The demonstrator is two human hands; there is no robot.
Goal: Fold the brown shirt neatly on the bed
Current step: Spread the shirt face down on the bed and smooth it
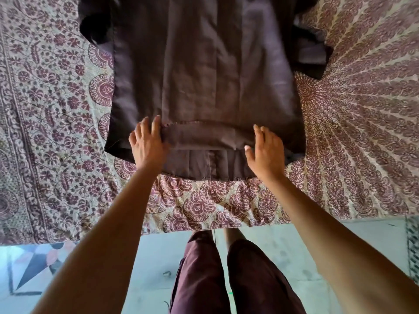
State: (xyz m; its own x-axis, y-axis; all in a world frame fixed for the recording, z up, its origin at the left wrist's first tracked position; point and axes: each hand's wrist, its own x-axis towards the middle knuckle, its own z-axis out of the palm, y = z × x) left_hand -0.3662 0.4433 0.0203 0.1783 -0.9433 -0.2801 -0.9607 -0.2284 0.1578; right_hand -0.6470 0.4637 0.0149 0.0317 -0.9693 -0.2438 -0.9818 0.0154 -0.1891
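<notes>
Maroon trousers [238, 279] closest to the lens, standing on pale floor [353, 243], two bare forearms reaching forward from both sides. Brown shirt [204, 75] lies spread flat on the bed [52, 114], on a maroon-and-cream print bedspread, its bottom edge toward the person and near the bed's front edge. Shirt's lower part is turned up into a band [204, 138] across the middle of its width, raw stitched edge on the band's far side. Left grip [148, 145] lies on the shirt at the band's left end, fingers straight and close together, tips past the band's far edge; thumb hidden, can't tell if it's tucked under the fold. Right grip [266, 151] at the band's right end, fingers spread, thumb out to the side toward the band, palm down on or just above the cloth, contact unclear. Nothing pinched by either. Shirt's sleeves [310, 55] bunched out at its far corners, dark and rumpled.
</notes>
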